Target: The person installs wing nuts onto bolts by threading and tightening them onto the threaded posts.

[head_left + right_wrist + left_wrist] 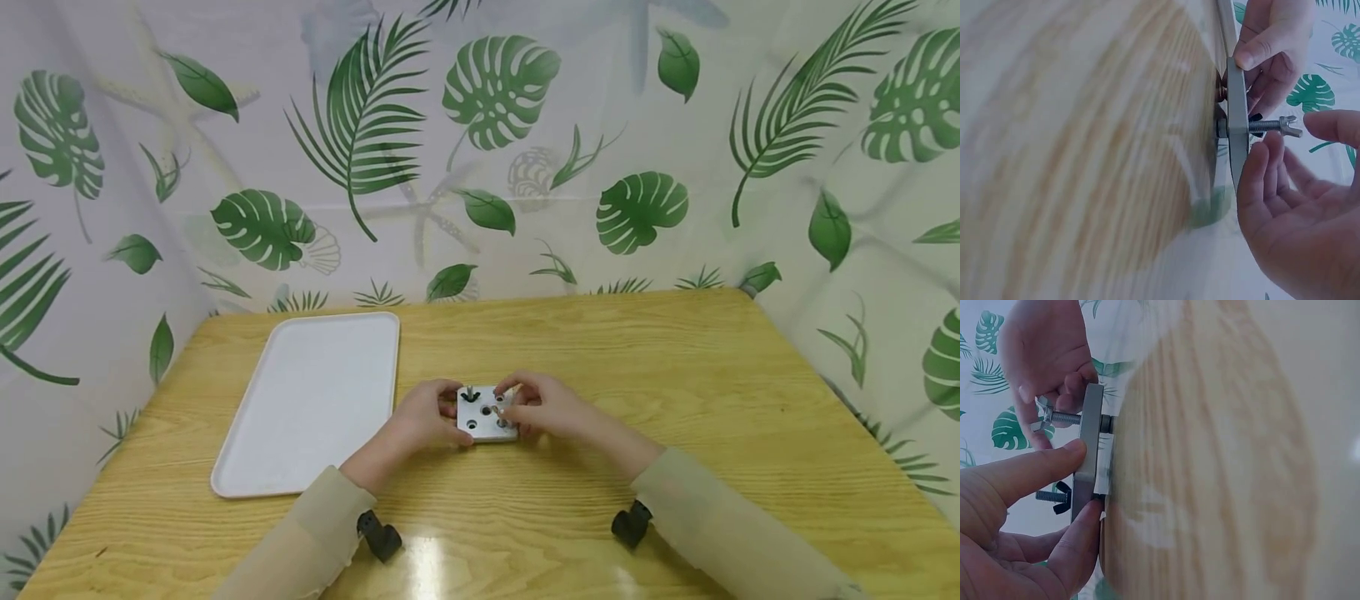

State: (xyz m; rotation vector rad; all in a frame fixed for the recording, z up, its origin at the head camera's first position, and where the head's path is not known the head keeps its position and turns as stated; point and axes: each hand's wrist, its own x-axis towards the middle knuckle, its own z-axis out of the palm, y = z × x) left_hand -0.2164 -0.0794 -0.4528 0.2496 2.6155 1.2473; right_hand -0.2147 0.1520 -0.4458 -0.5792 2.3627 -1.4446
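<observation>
A square silver metal plate (487,432) with holes lies flat, slightly above the wooden table on bolt ends that stick out below it. My left hand (423,414) grips its left side, thumb at the near corner. A black wing nut (1062,497) sits against the plate on one upright bolt. Higher on another bolt (1066,417) is a silver wing nut (1290,126), with plain thread showing beneath. My right hand (546,406) is loosely curved around this wing nut. One fingertip is just off its wings, and other fingers rest at the plate's edge.
A white tray (307,400) stands on the table (675,367) to the left of my left hand. Leaf-patterned cloth (480,167) hangs behind and at both sides. Black wrist cameras are strapped over both sleeves.
</observation>
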